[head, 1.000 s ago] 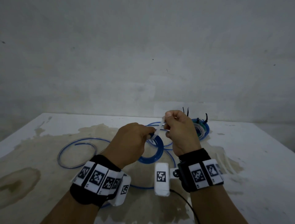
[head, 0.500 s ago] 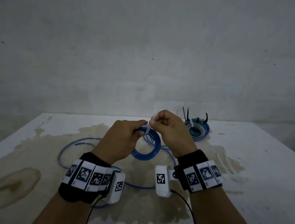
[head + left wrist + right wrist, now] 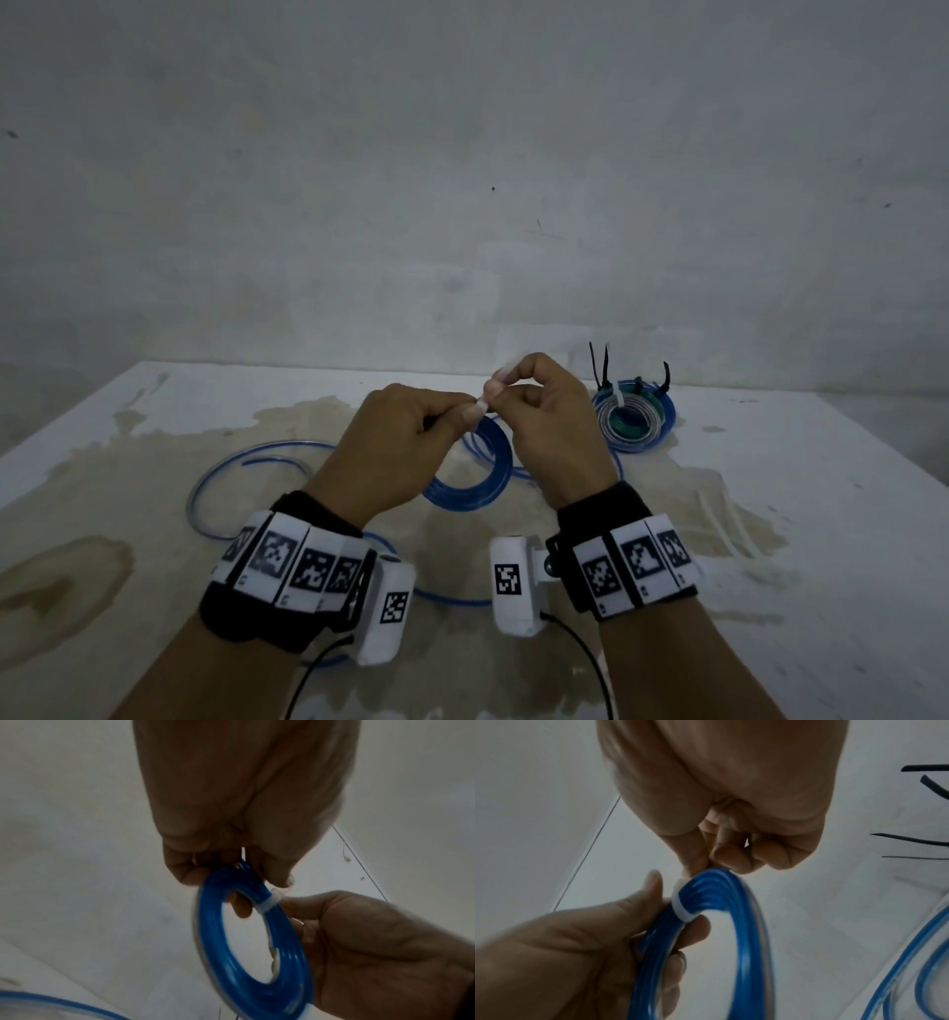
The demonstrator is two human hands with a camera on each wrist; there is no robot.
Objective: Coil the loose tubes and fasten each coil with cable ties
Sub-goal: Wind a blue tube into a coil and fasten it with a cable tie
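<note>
Since a second ago: your hands have closed in on each other and lifted a little. The white tie then stood as a long slanting strip between them; now only a short stub shows at your fingertips. The coil hangs slightly higher and further left over the table.

Your left hand, knuckles up, has its fingers curled round the top of the small coil of translucent blue plastic tube, thumb on the near side; the right wrist view shows its fingers wrapped through the ring. Your right hand, also knuckles up, pinches the free end of the white plastic cable tie between thumb and forefinger, other fingers folded in. That tie sits as a snug band round the coil's bundle of turns, just beside your left fingertips. The coil is off the stained white table, between your two hands, hanging upright.

Count:
- One coil in hand, one white tie on it.
- One long loose blue tube trailing in open loops on the table to your left and under your wrists.
- One finished stack of coiled tubes at the far right, blue outermost with clear and green turns inside, lying flat; three or four black tie tails stick up from it, exact number unclear.
- Pale strips beside your right wrist, too faint to count.
</note>
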